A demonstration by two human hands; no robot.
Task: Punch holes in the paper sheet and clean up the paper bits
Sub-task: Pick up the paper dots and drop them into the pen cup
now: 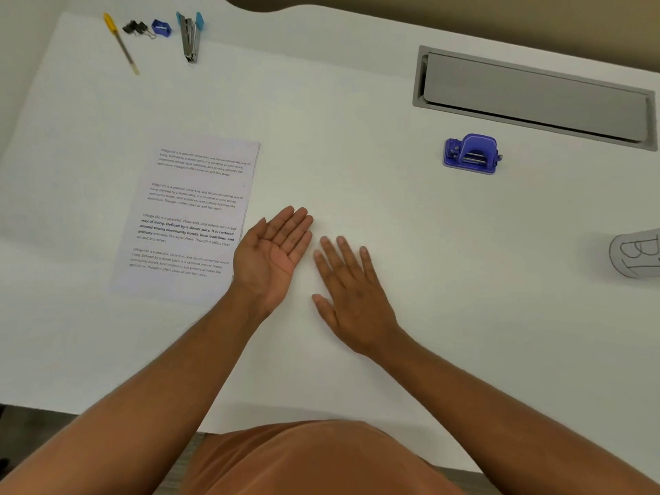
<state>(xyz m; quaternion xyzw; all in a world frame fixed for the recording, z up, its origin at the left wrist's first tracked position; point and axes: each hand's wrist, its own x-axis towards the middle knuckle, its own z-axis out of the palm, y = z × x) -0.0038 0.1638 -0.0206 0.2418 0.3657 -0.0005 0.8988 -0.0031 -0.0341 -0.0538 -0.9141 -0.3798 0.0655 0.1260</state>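
Printed paper sheet (189, 223) flat at left, blue hole punch (470, 154) upright far right

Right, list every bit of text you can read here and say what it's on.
"Village life is a peaceful, close-knit, and nature-connected way of living." opens each of four paragraphs on the paper sheet.
The rest of each paragraph: mostly too blurred to quote reliably.
"B": hand-drawn on the grey container, cut off by the frame edge.
Hole punch: no legible marking.

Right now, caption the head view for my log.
Left hand palm-up beside printed sheet, right hand flat on desk; purple hole punch untouched.
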